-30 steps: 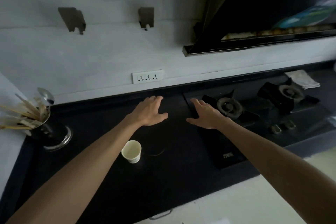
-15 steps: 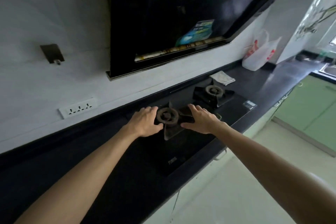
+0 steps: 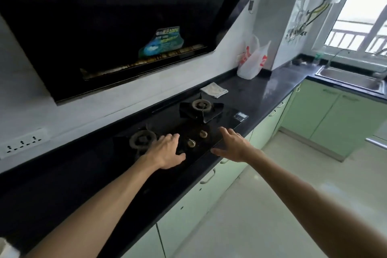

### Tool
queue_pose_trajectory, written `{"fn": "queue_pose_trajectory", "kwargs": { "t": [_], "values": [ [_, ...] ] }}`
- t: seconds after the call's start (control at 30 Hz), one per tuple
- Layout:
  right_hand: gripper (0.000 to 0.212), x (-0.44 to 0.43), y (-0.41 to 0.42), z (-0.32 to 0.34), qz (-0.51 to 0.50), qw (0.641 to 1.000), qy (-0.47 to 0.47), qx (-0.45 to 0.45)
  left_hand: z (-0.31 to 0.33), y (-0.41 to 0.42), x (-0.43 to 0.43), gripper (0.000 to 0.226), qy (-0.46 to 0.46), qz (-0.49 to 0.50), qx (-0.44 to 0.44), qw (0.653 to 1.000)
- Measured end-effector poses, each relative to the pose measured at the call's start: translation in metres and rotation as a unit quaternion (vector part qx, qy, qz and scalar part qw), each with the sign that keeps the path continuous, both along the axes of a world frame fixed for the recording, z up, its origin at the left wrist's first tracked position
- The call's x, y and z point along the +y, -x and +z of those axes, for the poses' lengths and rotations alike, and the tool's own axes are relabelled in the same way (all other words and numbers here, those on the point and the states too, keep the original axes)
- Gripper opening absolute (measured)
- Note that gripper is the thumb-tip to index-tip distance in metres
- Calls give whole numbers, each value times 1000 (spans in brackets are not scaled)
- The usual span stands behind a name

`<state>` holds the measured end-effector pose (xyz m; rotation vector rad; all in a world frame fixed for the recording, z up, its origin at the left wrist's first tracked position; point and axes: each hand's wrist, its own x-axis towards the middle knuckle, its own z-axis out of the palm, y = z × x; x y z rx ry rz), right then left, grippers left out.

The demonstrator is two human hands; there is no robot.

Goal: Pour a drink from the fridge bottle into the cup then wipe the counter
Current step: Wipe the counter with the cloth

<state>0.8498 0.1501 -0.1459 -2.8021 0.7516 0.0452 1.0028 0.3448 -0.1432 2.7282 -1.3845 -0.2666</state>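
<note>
2 empty hands reach out palm-down, fingers loosely spread: left hand [image 3: 167, 151] over the hob [image 3: 226, 123] beside its near burner [image 3: 142, 139], right hand [image 3: 232, 144] at the hob's front edge. Whether either touches the glass cannot be told. Beyond the far burner [image 3: 201, 105], a folded cloth [image 3: 214, 89] lies on the dark counter [image 3: 261, 90]. It looks light and limp, best pinched at a corner through every layer. Farther on are a bag [image 3: 251, 63] and a sink [image 3: 347, 77]. No bottle or cup shows.
</note>
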Motion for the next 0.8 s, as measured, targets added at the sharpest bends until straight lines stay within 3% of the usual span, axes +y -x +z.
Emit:
{"fn": "queue_pose_trajectory", "kwargs": {
  "t": [0.5,0.8],
  "values": [
    [91,-113,179,17,-154,988,19,-14,16,137,-198,69,-11,-183,-23,983],
    [94,-182,215,-2,-227,974,10,3,6,156,-297,71,-26,-263,-44,963]
  ]
}}
